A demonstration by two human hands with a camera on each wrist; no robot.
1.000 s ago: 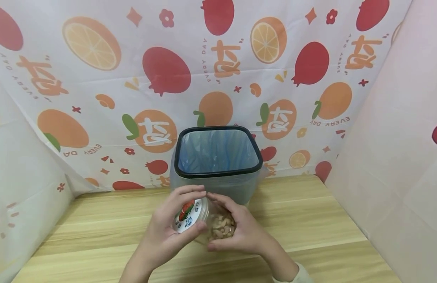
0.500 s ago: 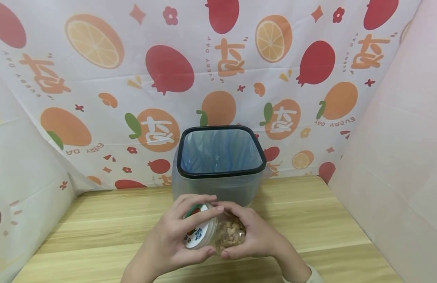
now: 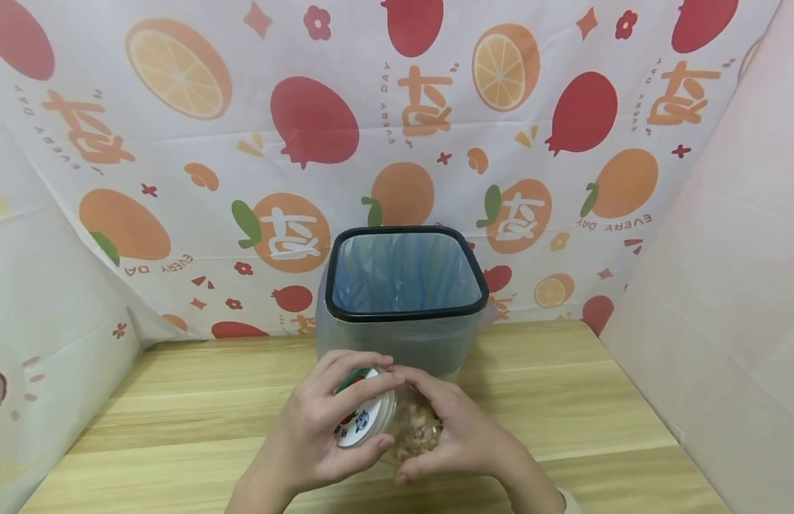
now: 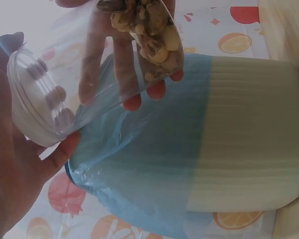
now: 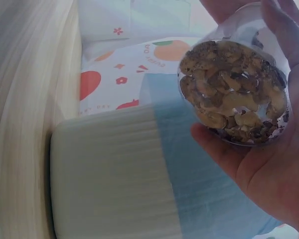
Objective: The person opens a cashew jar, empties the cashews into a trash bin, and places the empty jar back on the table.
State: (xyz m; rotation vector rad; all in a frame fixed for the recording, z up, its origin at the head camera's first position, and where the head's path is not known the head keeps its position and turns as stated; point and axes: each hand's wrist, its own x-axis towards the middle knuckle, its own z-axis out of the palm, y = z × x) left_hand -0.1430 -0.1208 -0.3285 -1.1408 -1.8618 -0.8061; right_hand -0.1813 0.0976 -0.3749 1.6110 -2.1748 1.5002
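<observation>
Both hands hold a clear plastic jar [image 3: 415,427] tilted on its side, in front of the bin and over the table. Brown nut-like pieces [image 5: 231,89] lie gathered toward its base. My left hand [image 3: 310,417] grips the white lid [image 3: 363,422], printed with a strawberry and a small blue figure, its fingers and thumb round the rim. My right hand [image 3: 464,428] grips the jar's body near the base. In the left wrist view the lid [image 4: 27,107] sits at the jar's mouth, and the right hand's fingers show through the clear wall.
A pale bin [image 3: 397,343] with a black rim [image 3: 406,316] and a blue bag liner [image 3: 403,271] stands right behind the hands. Behind it hangs a fruit-print cloth [image 3: 210,157], with pale cloth at both sides. The table [image 3: 198,400] has a wood-grain top.
The left hand's fingers have shifted across the lid, and its thumb has moved along the rim. The jar and both hands sit slightly further right and lower in the head view, which has itself shifted.
</observation>
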